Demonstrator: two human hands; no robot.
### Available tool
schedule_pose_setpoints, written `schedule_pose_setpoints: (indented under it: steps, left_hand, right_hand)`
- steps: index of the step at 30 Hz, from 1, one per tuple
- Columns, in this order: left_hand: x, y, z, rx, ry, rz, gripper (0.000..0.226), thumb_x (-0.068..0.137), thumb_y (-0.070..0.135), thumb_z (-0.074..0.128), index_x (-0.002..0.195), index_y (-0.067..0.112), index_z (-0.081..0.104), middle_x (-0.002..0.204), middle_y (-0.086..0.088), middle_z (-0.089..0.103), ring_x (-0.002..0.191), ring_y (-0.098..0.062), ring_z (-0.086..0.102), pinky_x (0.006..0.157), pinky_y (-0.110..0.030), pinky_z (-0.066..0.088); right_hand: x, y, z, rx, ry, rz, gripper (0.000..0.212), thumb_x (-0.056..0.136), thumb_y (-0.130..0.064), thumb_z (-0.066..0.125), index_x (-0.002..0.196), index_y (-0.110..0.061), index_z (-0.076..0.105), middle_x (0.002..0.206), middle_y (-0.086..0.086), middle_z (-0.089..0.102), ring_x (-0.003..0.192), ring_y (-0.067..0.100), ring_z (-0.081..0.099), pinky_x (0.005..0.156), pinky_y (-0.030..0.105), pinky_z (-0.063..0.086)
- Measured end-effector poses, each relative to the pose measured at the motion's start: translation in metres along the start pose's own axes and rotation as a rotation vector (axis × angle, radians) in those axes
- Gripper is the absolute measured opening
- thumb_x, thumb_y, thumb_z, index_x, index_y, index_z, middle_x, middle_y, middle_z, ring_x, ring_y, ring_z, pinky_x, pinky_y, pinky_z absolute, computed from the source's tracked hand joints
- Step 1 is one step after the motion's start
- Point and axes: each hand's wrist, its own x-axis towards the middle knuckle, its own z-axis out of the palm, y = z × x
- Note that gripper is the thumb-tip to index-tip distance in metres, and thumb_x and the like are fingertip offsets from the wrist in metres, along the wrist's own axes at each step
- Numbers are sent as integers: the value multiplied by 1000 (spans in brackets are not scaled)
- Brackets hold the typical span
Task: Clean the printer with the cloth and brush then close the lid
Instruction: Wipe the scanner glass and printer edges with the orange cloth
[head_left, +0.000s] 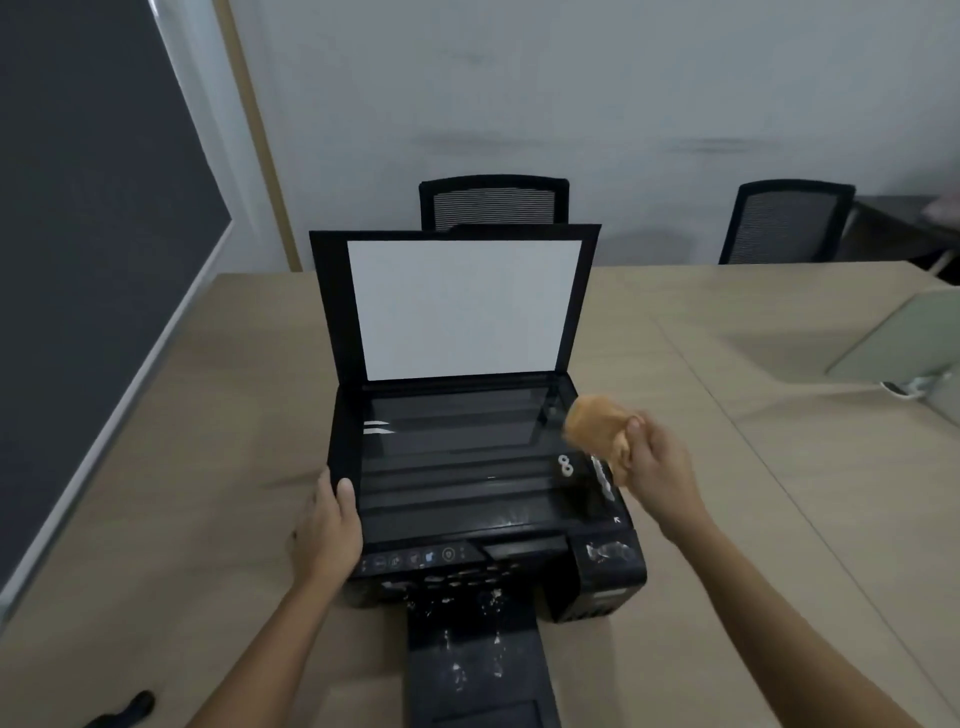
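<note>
Black plastic, dusty and flecked with pale specks, makes up the printer (483, 499) sitting on the tan table (753, 493), its lid (457, 306) standing upright at the back so the white pad inside faces the person. The scanner glass (457, 447) lies bare beneath it, and the output tray (478, 670) sticks out toward the near edge of the table, spattered with white bits. The left hand (327, 530) rests against the printer's left side, thumb laid over the top edge and the fingers fairly straight down the flank, gripping nothing. The right hand (657, 467) is at the right edge of the scanner bed, its grip closed around a bunched orange cloth (597, 423), thumb pressed into the fabric; the cloth is blurred, and I cannot tell whether it touches the printer or is just above it. At the near left corner of the table lies a dark handled object (127, 709), too cut off to identify for sure. Two black mesh chairs (493, 200) stand behind the table against the grey wall, one directly behind the lid, the other well off to the right.
</note>
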Motion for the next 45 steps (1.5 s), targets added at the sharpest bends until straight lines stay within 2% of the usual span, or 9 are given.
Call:
schedule_pose_setpoints:
  steps: [3,5,8,12,33,36,39,41,45]
  left_hand:
    - [-8,2,7,118,91,7,53,100,38,22,145,12,32,143,-15,49,126,-38,48,101,-50,39]
    - [-9,1,8,172,127,10,52,100,36,24,144,11,35,139,-15,53,123,-38,51,99,-49,41]
    - [-9,1,10,201,145,16,51,100,35,26,144,10,36,138,-16,54,122,-38,52,98,-48,42]
    - [-5,0,14,231,157,28,56,98,39,21,145,11,34,137,-16,55,122,-38,52,98,-49,43]
    - [-9,7,14,256,175,64,66,94,47,15,142,7,37,134,-20,58,116,-42,56,93,-51,47]
    - [-8,9,11,258,182,63,65,94,46,17,140,6,39,131,-20,59,112,-43,58,90,-50,47]
    - [-7,11,9,261,177,53,66,93,46,16,140,7,39,132,-21,58,113,-43,57,90,-50,47]
    - [-8,10,8,260,177,56,66,93,47,15,141,7,38,132,-21,58,113,-44,57,90,-51,47]
    - [-10,11,10,260,186,58,66,93,46,15,141,7,39,132,-22,58,113,-44,57,89,-51,47]
  right_hand:
    - [34,5,-6,-118,-23,-132,29,102,-17,37,120,-11,58,70,-3,58,65,2,58,68,19,47]
    - [51,16,5,-226,-241,-220,31,102,-20,38,128,-14,55,99,8,63,100,21,62,93,36,46]
    - [66,48,36,-602,-594,-175,53,102,-41,28,150,-19,26,162,2,13,150,25,2,119,56,4]
    - [77,84,66,-698,-574,-177,64,100,-49,15,153,-21,-8,163,-3,-12,149,20,-14,119,53,1]
    - [120,77,83,-617,-567,-293,55,104,-20,26,150,3,7,162,18,2,150,29,-6,121,34,-10]
    - [94,83,67,-586,-587,-361,51,100,-6,34,148,4,20,158,24,15,149,38,9,121,36,-1]
    - [79,70,31,-415,-528,-180,40,98,-7,42,136,-15,51,107,20,70,99,33,67,89,33,50]
    - [73,55,4,-286,-507,-82,33,99,-15,42,121,-32,60,69,0,71,60,18,67,58,24,52]
    - [47,39,-26,-54,-248,46,45,93,-5,36,124,-27,62,76,-12,72,60,7,63,53,16,48]
